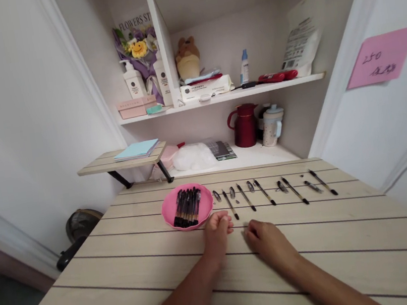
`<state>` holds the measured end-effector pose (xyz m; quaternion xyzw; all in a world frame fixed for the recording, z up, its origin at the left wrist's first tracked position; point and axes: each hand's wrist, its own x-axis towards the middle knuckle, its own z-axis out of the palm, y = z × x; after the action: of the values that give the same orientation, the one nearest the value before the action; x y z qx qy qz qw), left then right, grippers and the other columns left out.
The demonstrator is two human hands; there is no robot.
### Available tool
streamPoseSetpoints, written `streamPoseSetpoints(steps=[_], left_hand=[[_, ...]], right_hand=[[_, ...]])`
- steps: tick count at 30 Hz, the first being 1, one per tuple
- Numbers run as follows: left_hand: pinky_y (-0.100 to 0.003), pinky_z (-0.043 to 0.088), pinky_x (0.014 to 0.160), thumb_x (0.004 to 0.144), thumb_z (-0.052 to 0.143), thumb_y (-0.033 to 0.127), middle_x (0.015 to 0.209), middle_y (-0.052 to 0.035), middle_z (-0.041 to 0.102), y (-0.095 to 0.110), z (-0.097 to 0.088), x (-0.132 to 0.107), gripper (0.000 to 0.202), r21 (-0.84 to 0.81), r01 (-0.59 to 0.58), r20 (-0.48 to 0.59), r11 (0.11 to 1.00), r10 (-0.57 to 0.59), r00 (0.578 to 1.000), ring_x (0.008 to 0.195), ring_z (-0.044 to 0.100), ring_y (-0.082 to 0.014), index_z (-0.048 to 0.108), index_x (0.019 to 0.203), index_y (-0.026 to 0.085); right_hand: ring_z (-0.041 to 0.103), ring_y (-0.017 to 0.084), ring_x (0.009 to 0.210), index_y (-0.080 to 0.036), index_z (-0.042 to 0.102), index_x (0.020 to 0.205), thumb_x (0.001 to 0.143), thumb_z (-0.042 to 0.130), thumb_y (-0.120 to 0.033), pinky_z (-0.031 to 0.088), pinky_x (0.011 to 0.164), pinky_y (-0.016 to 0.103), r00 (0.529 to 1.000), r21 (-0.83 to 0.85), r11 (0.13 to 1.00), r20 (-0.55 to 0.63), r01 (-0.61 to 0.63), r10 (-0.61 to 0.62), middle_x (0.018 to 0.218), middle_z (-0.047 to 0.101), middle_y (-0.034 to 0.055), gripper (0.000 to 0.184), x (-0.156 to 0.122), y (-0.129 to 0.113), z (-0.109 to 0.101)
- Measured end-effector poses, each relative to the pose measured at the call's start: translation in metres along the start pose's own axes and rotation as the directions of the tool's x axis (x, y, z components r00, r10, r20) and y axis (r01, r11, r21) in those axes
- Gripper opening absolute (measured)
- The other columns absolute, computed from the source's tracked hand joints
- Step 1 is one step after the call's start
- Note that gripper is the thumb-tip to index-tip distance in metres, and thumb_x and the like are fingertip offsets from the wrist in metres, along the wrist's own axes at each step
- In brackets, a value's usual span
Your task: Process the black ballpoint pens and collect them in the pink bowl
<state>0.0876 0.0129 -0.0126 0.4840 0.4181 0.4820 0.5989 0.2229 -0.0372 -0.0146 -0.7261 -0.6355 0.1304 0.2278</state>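
Note:
My left hand rests on the wooden table just right of the pink plate, its fingers curled in and nothing showing between them. Beside it lies my right hand, closed in a loose fist on the boards; its palm side is hidden. A bundle of dark pens lies side by side in the scalloped pink plate. Beyond my hands, several uncapped black pens form a slanting row. Dark clear caps lie among them, with small dark parts. Neither hand touches a pen.
A small raised stand holds blue paper at the table's back left. Behind are a plastic bag, a red jug and a pale cup. Above, a shelf carries bottles and a plush toy.

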Motion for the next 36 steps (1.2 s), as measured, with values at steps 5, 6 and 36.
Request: streamPoseSetpoints(steps=[5, 6, 36], left_hand=[[-0.036, 0.035, 0.089, 0.074, 0.052, 0.021, 0.095, -0.0100, 0.061, 0.034, -0.018, 0.003, 0.020, 0.703, -0.364, 0.155, 0.611, 0.368, 0.917, 0.096, 0.052, -0.0244, 0.064, 0.090, 0.021], [-0.038, 0.033, 0.090, 0.074, 0.051, 0.020, 0.096, -0.0110, 0.060, 0.042, -0.023, 0.003, 0.021, 0.814, -0.331, 0.162, 0.477, 0.361, 0.918, 0.099, 0.050, -0.0263, 0.064, 0.090, 0.020], [-0.032, 0.038, 0.080, 0.078, 0.048, 0.022, 0.098, -0.0123, 0.060, 0.067, -0.079, -0.006, 0.022, 0.988, -0.111, 0.137, -0.110, 0.268, 0.953, 0.094, 0.053, -0.0240, 0.060, 0.095, 0.014]], right_hand=[[0.057, 0.017, 0.066, -0.020, 0.055, 0.069, 0.082, 0.044, -0.024, 0.025, 0.054, 0.026, 0.999, -0.069, 0.997, -0.006, 0.038, -0.038, 0.070, 0.066, 0.0046, 0.018, -0.019, -0.001, 0.006], [0.058, 0.017, 0.068, -0.020, 0.055, 0.070, 0.083, 0.044, -0.024, 0.025, 0.054, 0.026, 0.999, -0.087, 0.995, -0.011, 0.041, -0.042, 0.072, 0.066, 0.0046, 0.018, -0.020, -0.001, 0.007], [0.061, 0.017, 0.075, -0.018, 0.054, 0.084, 0.087, 0.037, -0.022, 0.032, 0.060, 0.026, 0.994, -0.210, 0.974, -0.040, 0.090, -0.100, 0.087, 0.065, 0.0075, 0.018, -0.026, -0.002, 0.016]])
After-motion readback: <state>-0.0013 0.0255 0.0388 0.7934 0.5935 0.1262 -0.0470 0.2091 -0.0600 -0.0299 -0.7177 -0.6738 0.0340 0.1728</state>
